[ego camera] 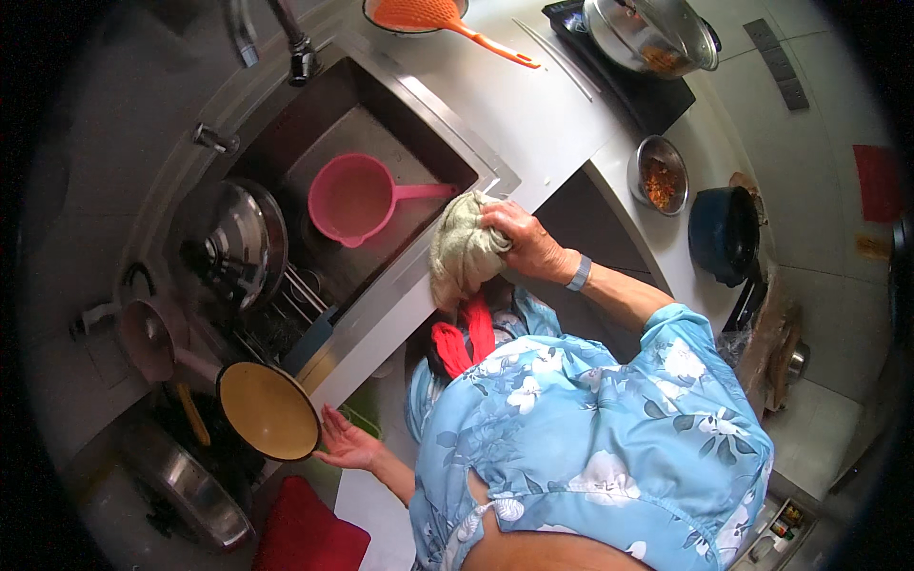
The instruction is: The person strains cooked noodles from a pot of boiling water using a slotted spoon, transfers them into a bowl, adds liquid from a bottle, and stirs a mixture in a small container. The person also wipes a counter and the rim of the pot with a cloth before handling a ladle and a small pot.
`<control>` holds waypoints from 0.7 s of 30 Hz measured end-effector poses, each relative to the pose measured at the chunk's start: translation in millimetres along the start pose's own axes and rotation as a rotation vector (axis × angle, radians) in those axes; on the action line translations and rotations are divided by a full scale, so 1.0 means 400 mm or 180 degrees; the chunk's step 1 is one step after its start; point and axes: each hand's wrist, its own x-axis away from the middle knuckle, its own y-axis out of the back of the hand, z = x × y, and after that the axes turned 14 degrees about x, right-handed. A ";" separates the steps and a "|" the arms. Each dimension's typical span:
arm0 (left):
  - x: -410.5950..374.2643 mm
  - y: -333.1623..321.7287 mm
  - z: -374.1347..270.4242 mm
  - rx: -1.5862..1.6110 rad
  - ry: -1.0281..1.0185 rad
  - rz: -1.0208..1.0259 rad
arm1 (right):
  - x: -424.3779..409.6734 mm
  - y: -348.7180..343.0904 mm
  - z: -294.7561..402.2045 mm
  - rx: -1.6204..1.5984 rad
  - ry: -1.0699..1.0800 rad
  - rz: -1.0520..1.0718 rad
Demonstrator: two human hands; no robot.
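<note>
My right hand [527,241] grips a bunched pale green cloth [465,250] at the front edge of the sink. Over at the left, my left hand [348,440] holds a round bowl [268,410] by its dark rim. The bowl's inside is yellowish, and it is tilted towards me with no contents visible. Some of the left fingers are hidden behind the bowl. Inside the sink [414,89] sits a pink plastic dipper [350,196], its handle pointing towards the cloth. A shiny metal lid [250,243] leans at the sink's left end.
Faucets [303,64] stand behind the sink. An orange slotted ladle [485,44] rests across a bowl, near chopsticks [553,57]. A lidded pot [650,36] sits on a black cooktop [657,107]. Right are a steel food bowl [660,178] and a dark blue pan [722,232]; left, a metal basin [196,492].
</note>
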 end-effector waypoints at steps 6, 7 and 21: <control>0.123 -0.135 0.203 -0.0837 0.0958 0.0508 | -0.096 0.037 0.005 -0.1052 0.0020 -0.0366; 0.132 -0.176 0.248 -0.0968 0.1183 0.0585 | -0.113 0.040 0.018 -0.1182 0.0154 -0.0399; 0.183 -0.388 0.558 -0.1059 0.1278 0.0745 | -0.190 0.193 -0.227 -0.1727 -0.0489 0.0576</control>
